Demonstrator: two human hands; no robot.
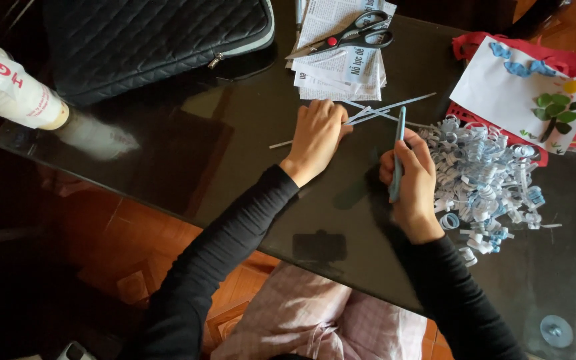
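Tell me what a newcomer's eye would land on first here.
The heap of curled blue and white paper strips on the dark glass table, just right of the right hand, which grips a slim light-blue stick. The left hand rests on flat paper strips. Black-handled scissors lie on folded newspaper at the far edge.

The left hand [317, 135] lies palm down over the near ends of the thin paper strips [383, 110], hiding its fingertips' grip. At twelve o'clock the newspaper sheets [341, 70] run off the top edge. At ten o'clock the white bottle [9, 90] is cut by the left edge.
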